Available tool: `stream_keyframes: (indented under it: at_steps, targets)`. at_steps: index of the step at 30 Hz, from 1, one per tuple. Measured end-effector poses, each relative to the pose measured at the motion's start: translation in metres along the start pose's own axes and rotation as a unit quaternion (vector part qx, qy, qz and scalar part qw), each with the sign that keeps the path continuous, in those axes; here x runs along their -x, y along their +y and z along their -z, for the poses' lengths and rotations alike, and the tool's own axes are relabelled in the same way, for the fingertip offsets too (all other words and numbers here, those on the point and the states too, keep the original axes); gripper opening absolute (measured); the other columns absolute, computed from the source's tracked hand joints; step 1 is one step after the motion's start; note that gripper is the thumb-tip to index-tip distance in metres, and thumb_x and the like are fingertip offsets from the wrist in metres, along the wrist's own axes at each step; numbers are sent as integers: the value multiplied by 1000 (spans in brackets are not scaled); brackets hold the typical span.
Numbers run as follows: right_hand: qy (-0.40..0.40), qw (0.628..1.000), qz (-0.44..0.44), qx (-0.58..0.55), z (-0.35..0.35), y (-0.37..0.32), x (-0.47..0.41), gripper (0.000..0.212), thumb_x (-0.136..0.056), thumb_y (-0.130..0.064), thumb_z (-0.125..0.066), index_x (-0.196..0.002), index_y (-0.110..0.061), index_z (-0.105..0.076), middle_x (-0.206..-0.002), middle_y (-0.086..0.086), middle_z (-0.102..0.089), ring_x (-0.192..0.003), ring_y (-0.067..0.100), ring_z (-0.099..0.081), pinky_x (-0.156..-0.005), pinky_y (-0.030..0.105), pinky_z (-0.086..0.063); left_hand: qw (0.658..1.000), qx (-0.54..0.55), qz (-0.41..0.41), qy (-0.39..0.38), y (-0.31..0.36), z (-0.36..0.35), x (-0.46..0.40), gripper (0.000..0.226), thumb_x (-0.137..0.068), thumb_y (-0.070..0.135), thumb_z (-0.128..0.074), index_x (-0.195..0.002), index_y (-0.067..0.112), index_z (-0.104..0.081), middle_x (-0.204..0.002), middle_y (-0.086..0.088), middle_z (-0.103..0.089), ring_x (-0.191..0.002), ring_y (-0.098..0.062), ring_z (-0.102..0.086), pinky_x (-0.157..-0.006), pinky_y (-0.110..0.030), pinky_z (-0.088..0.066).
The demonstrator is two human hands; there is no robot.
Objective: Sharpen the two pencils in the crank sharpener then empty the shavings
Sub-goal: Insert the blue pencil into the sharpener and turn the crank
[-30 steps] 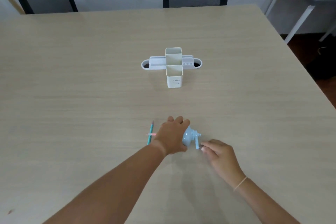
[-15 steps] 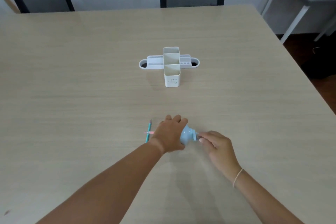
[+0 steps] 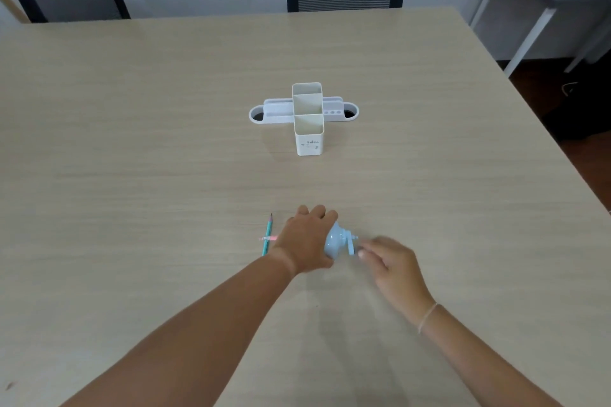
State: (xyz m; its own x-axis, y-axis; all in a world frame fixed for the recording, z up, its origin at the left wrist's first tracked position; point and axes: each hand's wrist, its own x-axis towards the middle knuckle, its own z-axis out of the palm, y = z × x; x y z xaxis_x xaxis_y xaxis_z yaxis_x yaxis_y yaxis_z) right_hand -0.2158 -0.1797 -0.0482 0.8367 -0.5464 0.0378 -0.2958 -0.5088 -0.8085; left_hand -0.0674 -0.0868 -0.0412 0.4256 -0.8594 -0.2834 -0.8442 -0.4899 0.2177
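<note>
On the table, a white organizer stands upright near the centre, well apart from the hands. Nearer the viewer, the left hand is closed over the light-blue sharpener, pressing it to the tabletop. Beside it, the right hand, blurred, pinches the crank between its fingertips. Left of the left hand, a teal pencil lies flat, pointing away; a pink pencil crosses it, its far end hidden under that hand.
</note>
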Motion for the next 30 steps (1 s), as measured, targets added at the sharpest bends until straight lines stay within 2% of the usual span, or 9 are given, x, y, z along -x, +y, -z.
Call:
stream_keyframes:
  at_steps: [2, 4, 7, 9, 15, 18, 20, 25, 30]
  targets:
    - [45, 999, -1, -8, 5, -9, -30, 14, -81, 1, -57, -85, -3, -70, -72, 4, -62, -69, 1, -53, -68, -1, -36, 1000, 4, 3, -2, 0, 0, 1, 59, -68, 33, -72, -116, 15, -43, -113, -5, -50, -100, -29, -44, -85, -39, -48]
    - [41, 999, -22, -1, 2, -7, -60, 17, -84, 5, -54, -88, 0, -70, -76, 15, -64, -74, 19, -56, -68, 3, -37, 1000, -1, 3, -2, 0, 0, 0, 59, -68, 34, -72, -116, 15, -43, -112, -5, -50, -100, -30, -44, -88, -41, -48]
    - [-44, 994, -79, 65, -13, 16, -73, 19, -85, 4, -49, -88, 5, -67, -85, 26, -66, -84, 34, -60, -74, 29, -44, 1000, -6, 1, -2, 0, 0, 0, 60, -67, 36, -73, -115, 15, -44, -112, -4, -50, -100, -29, -45, -88, -42, -48]
    - [-83, 987, -89, 102, -22, 27, -56, 18, -83, 3, -48, -80, 7, -65, -84, 26, -66, -84, 36, -61, -71, 34, -43, 1000, -7, 1, -3, 0, 0, 0, 61, -67, 36, -73, -116, 15, -43, -112, -4, -50, -100, -29, -44, -86, -41, -48]
    - [-34, 997, -42, 48, -13, 15, 11, 23, -77, -12, -46, -74, -3, -67, -65, 12, -59, -65, 15, -50, -62, 17, -37, 1000, -4, 3, -1, 0, 0, 1, 63, -68, 34, -72, -119, 15, -42, -114, -5, -49, -102, -29, -44, -86, -40, -48]
    - [37, 999, -19, 13, 0, -7, -3, 15, -81, -1, -55, -82, -4, -70, -70, 9, -62, -64, 9, -51, -67, 2, -36, 1000, -8, 0, 4, -1, -1, 1, 63, -67, 35, -72, -119, 15, -42, -114, -5, -50, -101, -29, -45, -86, -40, -48]
    - [58, 998, -12, 14, 4, -14, -22, 17, -81, 6, -55, -84, -3, -70, -73, 10, -62, -68, 13, -53, -67, 1, -36, 1000, -6, 2, 7, 0, -2, 1, 61, -67, 35, -72, -118, 15, -43, -113, -5, -50, -100, -29, -45, -86, -40, -48]
    - [31, 998, -1, 47, 7, -14, -50, 19, -83, 6, -52, -86, -1, -69, -74, 21, -63, -71, 21, -52, -62, 19, -36, 1000, -5, 4, 6, 1, 0, 2, 61, -68, 36, -72, -117, 15, -43, -114, -6, -50, -101, -30, -45, -88, -41, -48]
    - [26, 998, -3, 51, 12, -13, -41, 19, -85, 1, -53, -91, -5, -70, -75, 7, -59, -74, 19, -53, -67, 2, -36, 1000, -8, -13, -17, 0, 4, 4, 85, -66, 45, -74, -136, 22, -32, -129, -4, -44, -114, -31, -44, -96, -41, -45]
